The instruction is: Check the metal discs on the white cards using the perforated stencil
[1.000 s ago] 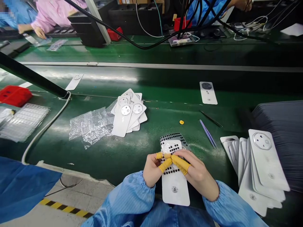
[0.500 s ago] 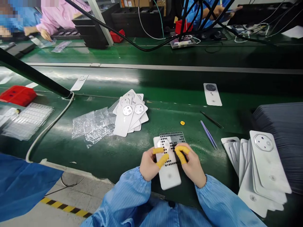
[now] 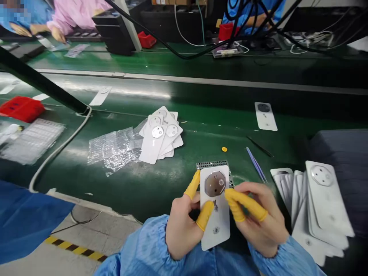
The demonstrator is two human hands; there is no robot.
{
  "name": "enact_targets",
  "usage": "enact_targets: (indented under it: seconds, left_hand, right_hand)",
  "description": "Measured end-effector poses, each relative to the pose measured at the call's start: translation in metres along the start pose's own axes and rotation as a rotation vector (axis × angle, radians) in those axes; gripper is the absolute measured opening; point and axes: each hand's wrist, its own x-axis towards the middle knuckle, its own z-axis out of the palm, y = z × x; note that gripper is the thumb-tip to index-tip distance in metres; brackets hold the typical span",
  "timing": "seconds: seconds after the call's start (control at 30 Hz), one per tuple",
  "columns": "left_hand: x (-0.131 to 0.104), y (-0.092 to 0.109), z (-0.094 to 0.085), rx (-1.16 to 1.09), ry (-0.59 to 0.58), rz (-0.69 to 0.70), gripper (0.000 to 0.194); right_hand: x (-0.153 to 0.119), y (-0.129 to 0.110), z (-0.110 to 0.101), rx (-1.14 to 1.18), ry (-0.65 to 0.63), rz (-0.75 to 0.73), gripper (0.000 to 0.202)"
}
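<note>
A white phone back cover with a dark octagonal camera area is tilted up toward me. My left hand, with yellow finger cots, grips its left edge, thumb on the front. My right hand has its yellow-covered thumb and forefinger pinched together at the right edge, beside the camera area. Whatever is between those fingertips is too small to make out. Behind the cover a clear sheet with rows of black dots lies on the green bench, partly hidden.
A fanned pile of white covers and clear bubble wrap lie left. Blue tweezers, dark tweezers and a loose yellow finger cot lie ahead. More covers rest at right by a dark stack. Co-workers sit across.
The cover, lying flat over the dotted sheet's area before, is now raised and tilted toward me. My left hand has taken its edge; my right hand has moved right and nearer.
</note>
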Motion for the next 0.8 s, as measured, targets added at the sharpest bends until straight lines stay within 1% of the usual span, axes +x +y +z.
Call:
enact_targets:
  seconds: [0.07, 0.17, 0.27, 0.33, 0.4, 0.47, 0.6, 0.7, 0.8]
  left_hand:
    - [0.000, 0.003, 0.006, 0.064, -0.071, 0.026, 0.028]
    - [0.000, 0.006, 0.009, 0.171, -0.112, 0.069, 0.028]
    - [-0.001, 0.006, 0.010, 0.232, -0.083, 0.097, 0.017]
    - [-0.002, 0.006, 0.011, 0.268, -0.053, 0.103, 0.011]
    - [-0.002, 0.006, 0.012, 0.285, -0.019, 0.111, 0.009]
    - [-0.002, 0.006, 0.012, 0.270, -0.003, 0.113, 0.008]
    - [-0.001, 0.007, 0.013, 0.209, -0.012, 0.100, 0.021]
    - [-0.002, 0.006, 0.015, 0.224, -0.013, 0.156, 0.026]
    - [-0.002, 0.008, 0.016, 0.256, -0.018, 0.207, 0.028]
  right_hand:
    - [-0.002, -0.006, -0.001, -0.074, -0.051, -0.096, 0.028]
    - [-0.006, -0.002, -0.003, -0.081, -0.116, -0.118, 0.031]
    - [-0.007, 0.004, -0.005, -0.054, -0.173, -0.118, 0.035]
    - [-0.008, 0.008, -0.007, -0.055, -0.226, -0.191, 0.041]
    - [-0.009, 0.010, -0.009, -0.075, -0.274, -0.297, 0.048]
    - [-0.011, 0.012, -0.010, -0.089, -0.305, -0.359, 0.055]
    - [-0.014, 0.012, -0.011, -0.058, -0.269, -0.326, 0.059]
    - [-0.015, 0.010, -0.013, -0.042, -0.248, -0.292, 0.056]
    - [-0.017, 0.009, -0.014, -0.059, -0.237, -0.305, 0.049]
